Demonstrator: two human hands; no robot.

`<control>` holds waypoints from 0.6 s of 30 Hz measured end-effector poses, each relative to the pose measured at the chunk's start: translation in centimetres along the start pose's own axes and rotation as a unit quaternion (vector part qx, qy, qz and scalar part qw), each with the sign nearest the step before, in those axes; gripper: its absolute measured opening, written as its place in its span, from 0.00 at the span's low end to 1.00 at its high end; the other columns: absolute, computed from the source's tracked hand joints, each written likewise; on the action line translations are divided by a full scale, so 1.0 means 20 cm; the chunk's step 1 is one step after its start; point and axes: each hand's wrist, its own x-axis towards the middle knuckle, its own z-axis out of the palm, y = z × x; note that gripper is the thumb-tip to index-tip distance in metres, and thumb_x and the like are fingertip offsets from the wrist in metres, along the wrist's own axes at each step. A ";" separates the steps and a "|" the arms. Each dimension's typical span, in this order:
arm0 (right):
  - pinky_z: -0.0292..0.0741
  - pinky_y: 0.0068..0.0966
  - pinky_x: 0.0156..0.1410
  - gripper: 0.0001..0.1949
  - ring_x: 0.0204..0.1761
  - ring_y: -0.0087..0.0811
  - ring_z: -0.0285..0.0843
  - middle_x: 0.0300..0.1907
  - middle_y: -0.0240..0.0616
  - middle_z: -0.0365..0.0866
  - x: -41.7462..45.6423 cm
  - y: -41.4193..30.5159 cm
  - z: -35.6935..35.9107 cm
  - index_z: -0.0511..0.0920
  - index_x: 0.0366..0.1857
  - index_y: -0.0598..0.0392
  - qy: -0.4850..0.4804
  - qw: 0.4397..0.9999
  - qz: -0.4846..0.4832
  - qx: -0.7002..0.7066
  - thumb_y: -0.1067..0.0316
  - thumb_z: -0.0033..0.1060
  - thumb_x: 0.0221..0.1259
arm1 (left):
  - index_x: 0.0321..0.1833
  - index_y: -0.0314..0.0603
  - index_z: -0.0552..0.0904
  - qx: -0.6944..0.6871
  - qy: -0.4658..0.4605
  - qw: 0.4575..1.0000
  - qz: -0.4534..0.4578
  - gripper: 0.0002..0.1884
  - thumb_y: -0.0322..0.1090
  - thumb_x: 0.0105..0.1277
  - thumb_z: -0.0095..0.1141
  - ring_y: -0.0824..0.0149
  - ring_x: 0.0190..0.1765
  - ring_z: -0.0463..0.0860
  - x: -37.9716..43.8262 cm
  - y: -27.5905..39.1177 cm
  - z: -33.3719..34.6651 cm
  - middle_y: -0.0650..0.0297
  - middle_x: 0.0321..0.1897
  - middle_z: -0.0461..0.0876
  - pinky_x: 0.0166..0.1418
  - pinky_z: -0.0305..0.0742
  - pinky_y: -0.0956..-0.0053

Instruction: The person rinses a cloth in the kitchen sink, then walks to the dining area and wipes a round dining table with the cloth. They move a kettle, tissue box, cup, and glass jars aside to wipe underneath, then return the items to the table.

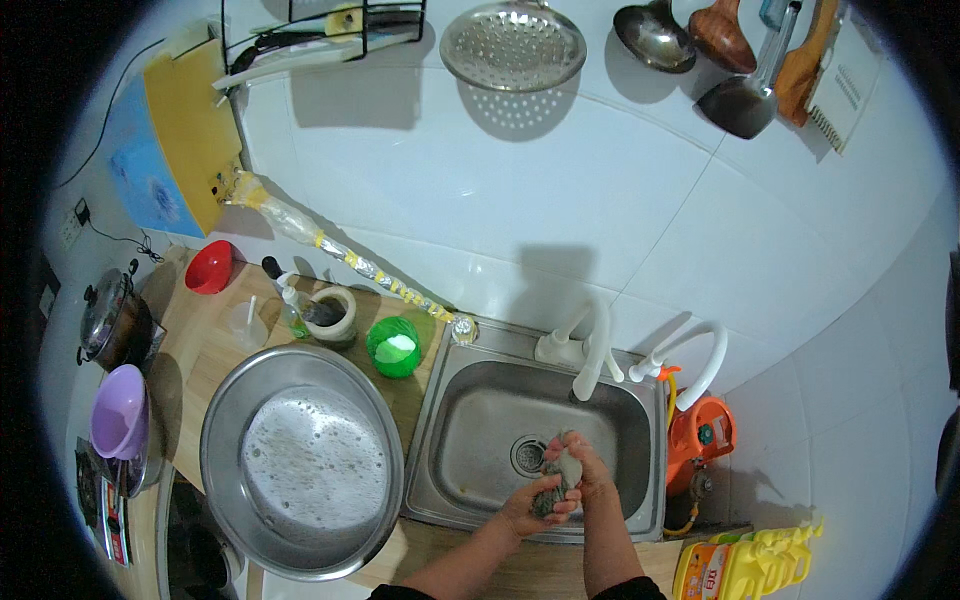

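Observation:
A bunched grey cloth (568, 471) is squeezed between both my hands above the stainless steel sink (480, 420). My left hand (529, 508) grips its lower end, near the sink's front rim. Around the upper part close the fingers of my right hand (592, 466). The drain strainer (527, 455) shows just left of the cloth. Behind my hands, a white faucet (596, 352) arches over the basin, and no water is seen running from it. Left of the sink stands a large steel basin (217, 442) of foamy, cloudy liquid (322, 457).
A green container (394, 346), a stone mortar (349, 304) and a pump bottle (292, 304) line the counter's back. Beside the sink's right edge are a second white faucet (709, 375), an orange gas cylinder (686, 442) and yellow jugs (772, 559). Utensils including a skimmer (514, 45) hang above.

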 end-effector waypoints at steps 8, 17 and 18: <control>0.73 0.32 0.44 0.12 0.37 0.37 0.75 0.32 0.43 0.77 0.05 -0.07 0.12 0.74 0.32 0.54 0.059 0.770 0.062 -0.632 0.59 0.63 0.48 | 0.32 0.42 0.72 0.355 0.255 0.898 -0.055 0.10 0.40 0.63 0.53 0.72 0.23 0.69 0.03 0.05 -0.04 0.66 0.23 0.71 0.22 0.62 0.75; 0.70 0.38 0.54 0.23 0.51 0.45 0.73 0.48 0.48 0.76 0.01 0.11 0.19 0.74 0.49 0.56 0.179 0.712 0.058 -0.676 0.49 0.59 0.55 | 0.30 0.46 0.73 0.585 0.377 0.718 -0.003 0.11 0.43 0.59 0.57 0.70 0.16 0.69 0.00 0.00 0.00 0.67 0.19 0.70 0.18 0.59 0.70; 0.70 0.37 0.54 0.23 0.51 0.43 0.73 0.48 0.46 0.76 -0.01 0.07 0.25 0.74 0.49 0.56 0.168 0.766 0.086 -0.615 0.49 0.58 0.56 | 0.30 0.46 0.73 0.585 0.410 0.699 -0.012 0.11 0.44 0.59 0.58 0.70 0.16 0.69 -0.04 -0.02 0.09 0.67 0.19 0.70 0.17 0.58 0.71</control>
